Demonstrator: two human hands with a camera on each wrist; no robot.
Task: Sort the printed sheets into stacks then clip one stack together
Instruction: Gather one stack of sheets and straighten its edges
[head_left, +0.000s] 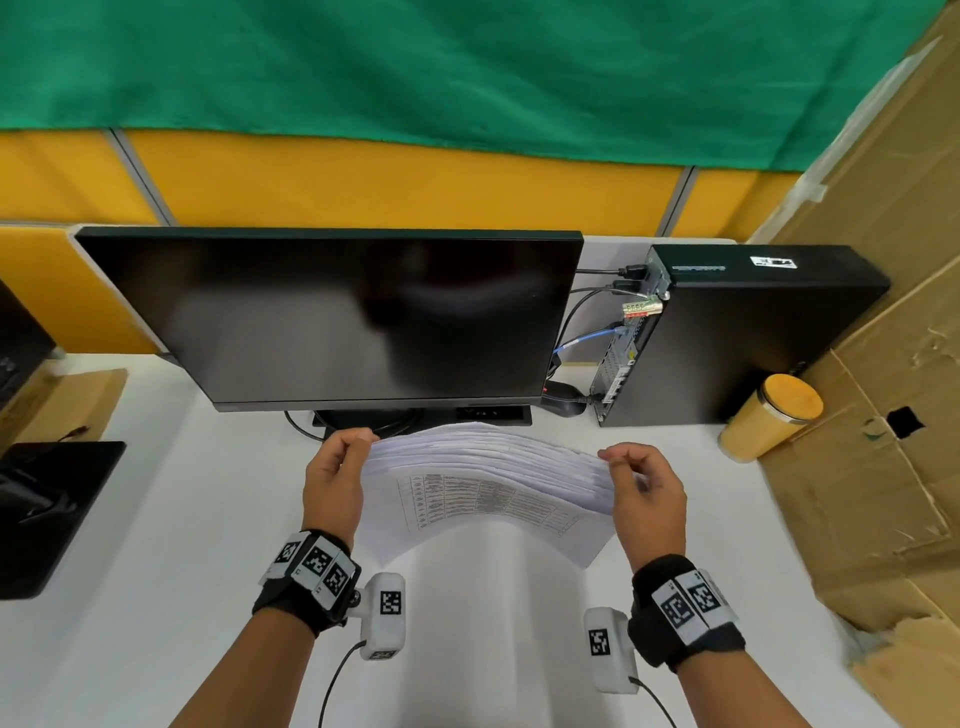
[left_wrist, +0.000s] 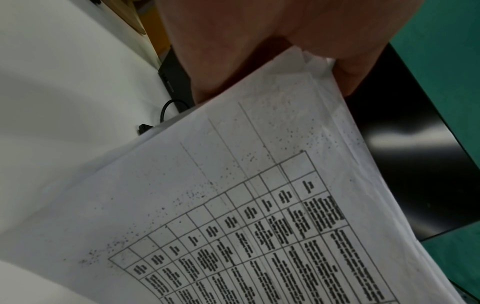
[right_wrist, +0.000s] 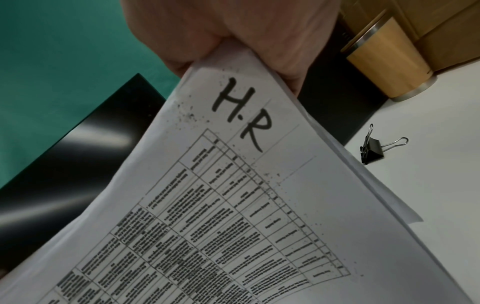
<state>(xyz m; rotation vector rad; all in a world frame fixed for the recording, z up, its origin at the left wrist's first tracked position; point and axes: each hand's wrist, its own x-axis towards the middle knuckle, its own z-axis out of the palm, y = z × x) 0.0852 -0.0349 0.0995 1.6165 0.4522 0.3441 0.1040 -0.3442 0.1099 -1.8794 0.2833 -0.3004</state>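
A thick stack of printed sheets (head_left: 483, 483) arches above the white desk (head_left: 171, 519), held at both ends. My left hand (head_left: 337, 467) pinches its left corner, and the left wrist view shows the sheets (left_wrist: 259, 185) under the thumb. My right hand (head_left: 639, 483) pinches the right corner. In the right wrist view the top sheet (right_wrist: 233, 205) carries a printed table and a handwritten "H.R". A black binder clip (right_wrist: 374, 149) lies on the desk to the right of the sheets, apart from both hands.
A dark monitor (head_left: 332, 317) stands just behind the sheets on its base. A black computer case (head_left: 737, 332) with cables and a bamboo tumbler (head_left: 769, 415) stand at the right. Cardboard (head_left: 883, 415) lines the right edge. A black pad (head_left: 47, 514) lies at the left.
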